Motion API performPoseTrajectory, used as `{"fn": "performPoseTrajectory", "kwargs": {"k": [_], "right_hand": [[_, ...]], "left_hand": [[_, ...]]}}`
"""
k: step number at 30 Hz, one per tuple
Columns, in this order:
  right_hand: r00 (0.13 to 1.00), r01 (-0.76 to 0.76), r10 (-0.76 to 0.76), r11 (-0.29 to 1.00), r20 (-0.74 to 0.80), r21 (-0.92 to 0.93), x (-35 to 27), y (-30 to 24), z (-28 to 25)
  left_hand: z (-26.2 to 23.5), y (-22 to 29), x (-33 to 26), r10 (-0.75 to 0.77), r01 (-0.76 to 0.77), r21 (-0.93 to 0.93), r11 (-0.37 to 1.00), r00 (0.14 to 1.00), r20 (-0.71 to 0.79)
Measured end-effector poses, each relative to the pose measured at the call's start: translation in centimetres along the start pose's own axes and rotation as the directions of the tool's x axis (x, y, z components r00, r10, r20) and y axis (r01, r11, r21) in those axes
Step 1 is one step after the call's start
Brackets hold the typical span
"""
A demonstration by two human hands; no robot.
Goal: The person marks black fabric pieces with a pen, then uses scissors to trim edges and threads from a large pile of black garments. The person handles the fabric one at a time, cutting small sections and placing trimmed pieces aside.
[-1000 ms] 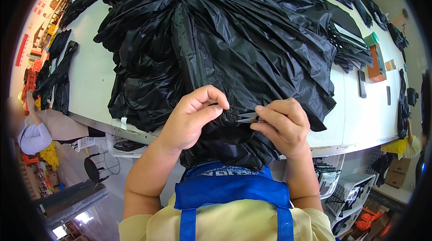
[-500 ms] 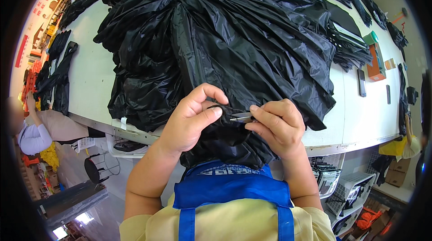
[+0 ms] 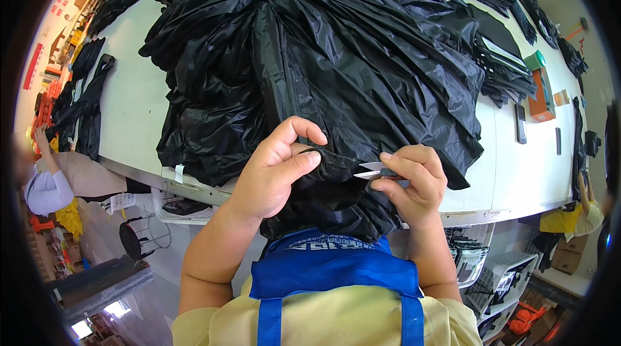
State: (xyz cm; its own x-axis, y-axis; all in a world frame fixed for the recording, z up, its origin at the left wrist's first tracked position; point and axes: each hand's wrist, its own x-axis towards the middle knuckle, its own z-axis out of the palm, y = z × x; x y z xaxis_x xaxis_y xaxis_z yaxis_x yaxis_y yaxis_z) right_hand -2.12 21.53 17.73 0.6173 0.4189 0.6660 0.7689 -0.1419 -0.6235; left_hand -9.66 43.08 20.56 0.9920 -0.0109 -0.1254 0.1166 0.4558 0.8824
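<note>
A white desk (image 3: 139, 97) carries a large heap of black fabric (image 3: 336, 55) that spreads from its near edge to the far side. A fold of this fabric hangs over the near edge, towards my blue apron (image 3: 333, 275). My left hand (image 3: 275, 168) pinches the fold, thumb and fingers closed on it. My right hand (image 3: 414, 181), just to the right, has its fingers closed around small metal snips (image 3: 370, 170), whose blades point left at the pinched fold.

pale yellow shirt (image 3: 336, 320) | blue apron bib and straps (image 3: 333, 271) | forearms bare
</note>
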Motion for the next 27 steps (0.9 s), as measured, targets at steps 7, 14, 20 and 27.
{"fn": "performPoseTrajectory", "kwargs": {"k": [7,14,20,27], "right_hand": [[0.985,0.129,-0.146,0.977,-0.088,-0.167,0.4,-0.1,-0.5],[0.966,0.258,-0.253,0.947,0.054,-0.192,1.4,-0.3,-0.9],[0.977,0.208,-0.2,0.969,0.072,-0.134,1.3,-0.5,-0.4],[0.971,0.231,-0.216,0.956,0.098,-0.18,1.4,-0.8,0.2]], "left_hand": [[-0.7,-0.4,0.2,0.096,-0.097,0.007,0.995,0.995,0.033],[-0.1,-0.4,0.3,0.03,-0.03,0.023,0.999,1.0,0.002],[0.1,-0.5,0.2,0.019,-0.02,0.067,0.998,1.0,0.009],[0.4,-0.3,0.0,-0.025,0.028,0.119,0.992,0.999,-0.032]]}}
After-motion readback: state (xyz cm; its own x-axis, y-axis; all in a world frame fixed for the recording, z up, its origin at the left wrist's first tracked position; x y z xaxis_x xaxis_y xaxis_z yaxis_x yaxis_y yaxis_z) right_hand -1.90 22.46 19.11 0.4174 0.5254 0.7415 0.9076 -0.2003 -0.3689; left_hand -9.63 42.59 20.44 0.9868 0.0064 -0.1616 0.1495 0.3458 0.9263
